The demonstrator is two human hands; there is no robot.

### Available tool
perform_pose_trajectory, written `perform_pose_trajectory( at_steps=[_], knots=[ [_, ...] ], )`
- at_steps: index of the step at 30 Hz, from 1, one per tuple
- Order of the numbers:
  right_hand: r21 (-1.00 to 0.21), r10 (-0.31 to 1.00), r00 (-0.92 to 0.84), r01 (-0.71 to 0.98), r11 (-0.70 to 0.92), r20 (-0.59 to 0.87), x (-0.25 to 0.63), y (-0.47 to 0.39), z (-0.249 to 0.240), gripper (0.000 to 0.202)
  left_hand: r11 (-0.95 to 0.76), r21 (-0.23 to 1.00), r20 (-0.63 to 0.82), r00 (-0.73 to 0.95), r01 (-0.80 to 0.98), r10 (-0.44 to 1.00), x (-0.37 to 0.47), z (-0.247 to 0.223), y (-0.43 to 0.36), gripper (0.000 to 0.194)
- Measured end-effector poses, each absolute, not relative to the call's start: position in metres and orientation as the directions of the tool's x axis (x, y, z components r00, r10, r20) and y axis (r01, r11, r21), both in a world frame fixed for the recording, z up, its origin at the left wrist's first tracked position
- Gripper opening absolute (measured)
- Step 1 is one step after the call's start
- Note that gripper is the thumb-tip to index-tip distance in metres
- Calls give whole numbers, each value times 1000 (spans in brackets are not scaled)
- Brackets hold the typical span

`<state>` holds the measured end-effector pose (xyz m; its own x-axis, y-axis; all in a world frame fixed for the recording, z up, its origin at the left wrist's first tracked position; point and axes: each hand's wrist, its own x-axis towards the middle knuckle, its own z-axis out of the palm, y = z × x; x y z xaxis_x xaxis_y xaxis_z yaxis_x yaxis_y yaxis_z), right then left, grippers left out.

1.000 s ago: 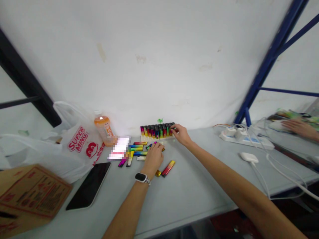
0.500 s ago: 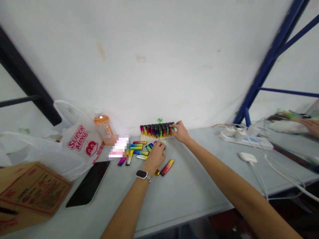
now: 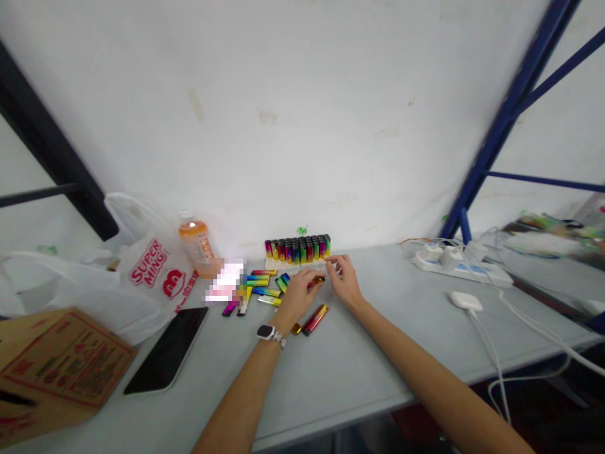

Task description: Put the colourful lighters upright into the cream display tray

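Note:
Shiny multicoloured lighters (image 3: 297, 251) stand upright in tight rows, black ends up, on a pale flat base (image 3: 274, 263) against the wall. In front of them my left hand (image 3: 297, 295), wearing a watch, is closed on a lighter (image 3: 316, 282) that sticks out to the right from its fingertips. My right hand (image 3: 345, 280) is just to the right of that lighter, fingers bent and apart, with nothing seen in it. Several loose lighters (image 3: 267, 292) lie around and left of my left hand. A red and gold lighter (image 3: 315, 320) lies nearer to me.
To the left are a black phone (image 3: 167, 350), a cardboard box (image 3: 66, 372), a white plastic bag (image 3: 155, 271) and an orange drink bottle (image 3: 195, 239). A power strip (image 3: 463, 265) with cables and a white charger (image 3: 466, 301) lie on the right.
My right hand has come away from the right end of the upright rows, down towards my left hand. The lighter in my left hand now shows, raised at its fingertips.

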<state>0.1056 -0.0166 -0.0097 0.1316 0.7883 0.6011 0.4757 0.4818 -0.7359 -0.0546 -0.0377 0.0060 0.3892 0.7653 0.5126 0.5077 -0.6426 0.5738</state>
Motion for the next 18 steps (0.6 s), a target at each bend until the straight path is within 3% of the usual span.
perform_pose_trajectory(
  at_steps=[5,10,12,18],
  knots=[
    [-892,889,125,173,417,440,101,-30,-9,48,-540,827,512,186,158,839,-44,8,-50,21],
    [-950,949,-42,10,312,311,92,-41,-10,58,-431,891,439,31,-143,898,-43,4,-44,31],
    [-948,949,-18,-52,315,316,88,-43,-7,50,-426,895,432,23,-131,901,-50,3,-40,34],
    [-902,916,106,-159,401,388,85,-39,1,42,-415,900,373,260,130,891,-65,1,-40,23]
  ],
)
